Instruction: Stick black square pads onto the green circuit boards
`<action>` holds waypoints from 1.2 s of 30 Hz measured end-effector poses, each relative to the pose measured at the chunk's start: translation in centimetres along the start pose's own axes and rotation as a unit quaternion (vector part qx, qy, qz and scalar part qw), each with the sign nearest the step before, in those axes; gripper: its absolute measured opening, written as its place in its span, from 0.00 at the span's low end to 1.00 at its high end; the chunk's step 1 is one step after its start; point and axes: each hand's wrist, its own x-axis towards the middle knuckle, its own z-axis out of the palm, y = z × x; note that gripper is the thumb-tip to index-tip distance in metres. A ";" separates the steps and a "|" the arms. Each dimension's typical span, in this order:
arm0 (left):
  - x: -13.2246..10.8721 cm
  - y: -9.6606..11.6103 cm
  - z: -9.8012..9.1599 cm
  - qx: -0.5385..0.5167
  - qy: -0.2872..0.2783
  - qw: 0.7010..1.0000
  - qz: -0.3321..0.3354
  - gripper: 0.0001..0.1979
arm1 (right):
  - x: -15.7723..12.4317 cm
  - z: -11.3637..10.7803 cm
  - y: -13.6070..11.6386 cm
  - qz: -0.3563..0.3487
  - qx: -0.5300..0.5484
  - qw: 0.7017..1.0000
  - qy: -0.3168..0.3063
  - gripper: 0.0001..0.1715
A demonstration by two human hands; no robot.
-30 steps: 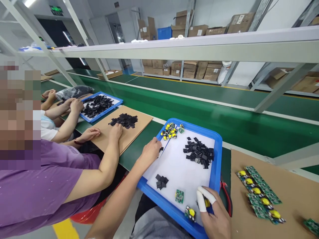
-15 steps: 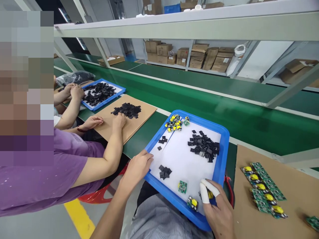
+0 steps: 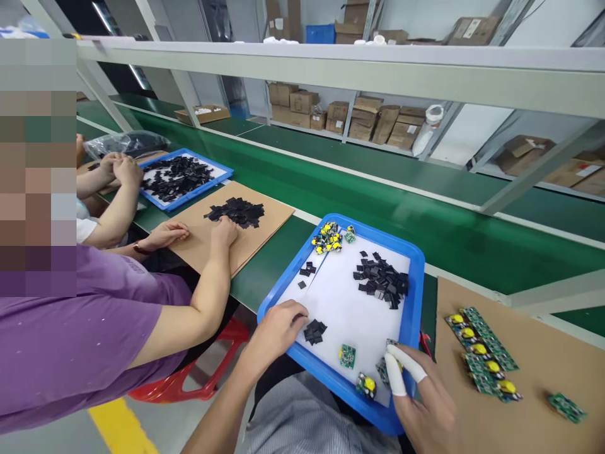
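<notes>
I see the left hand (image 3: 276, 328) resting on the blue tray (image 3: 416, 296) beside a small pile of black squares (image 3: 314, 330); my right hand (image 3: 420, 403), fingers capped white, touches a circuit board (image 3: 384, 371) at the near edge.

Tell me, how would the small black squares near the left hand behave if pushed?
The small black squares look thin and flat, so they probably slide rather than roll. They overlap loosely, so a push from the left hand would likely scatter them. The white tray liner seems smooth, probably giving little grip.

Bright, even overhead light casts soft shadows, wide-angle distortion bends the frame edges, and everything stays fairly sharp.
</notes>
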 end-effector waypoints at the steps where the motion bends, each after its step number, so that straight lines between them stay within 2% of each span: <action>1: 0.2 -0.4 0.1 -0.030 0.029 0.999 -0.014 0.06 | 0.2 -0.2 0.1 -0.004 -0.007 1.000 -0.002 0.14; 4: 0.8 -1.4 0.4 -0.130 0.109 0.984 -0.060 0.13 | 1.4 -0.2 0.7 -0.019 -0.029 0.999 -0.026 0.11; 7: 1.6 -2.0 0.7 -0.222 0.152 0.960 -0.081 0.18 | 3.1 0.5 0.7 -0.051 -0.031 0.995 -0.085 0.11; 12: 1.8 -2.3 0.5 -0.302 0.198 0.929 -0.085 0.20 | 5.0 2.5 -0.9 -0.114 -0.013 0.986 -0.122 0.18; 16: 1.7 -2.5 0.4 -0.325 0.216 0.917 -0.083 0.18 | 5.1 3.5 -2.1 -0.129 0.009 0.981 -0.146 0.18; 19: 1.7 -2.5 0.5 -0.332 0.218 0.914 -0.083 0.19 | 4.7 3.6 -2.0 -0.128 0.007 0.980 -0.153 0.21; 23: 1.8 -2.2 0.5 -0.328 0.220 0.915 -0.088 0.19 | 4.0 2.8 -0.8 -0.097 -0.036 0.978 -0.181 0.25; 26: 1.8 -2.1 0.6 -0.309 0.221 0.920 -0.091 0.18 | 3.5 2.1 -0.4 -0.053 -0.058 0.964 -0.254 0.25; 30: 1.8 -2.2 0.6 -0.265 0.216 0.936 -0.083 0.16 | 3.4 2.2 -1.3 -0.023 -0.049 0.935 -0.351 0.22; 33: 1.5 -2.1 0.4 -0.210 0.190 0.957 -0.069 0.14 | 3.4 2.8 -1.9 -0.028 -0.051 0.914 -0.401 0.19; 36: 0.6 -1.6 0.3 -0.122 0.132 0.983 -0.047 0.10 | 3.5 3.1 -2.0 -0.034 -0.052 0.910 -0.410 0.20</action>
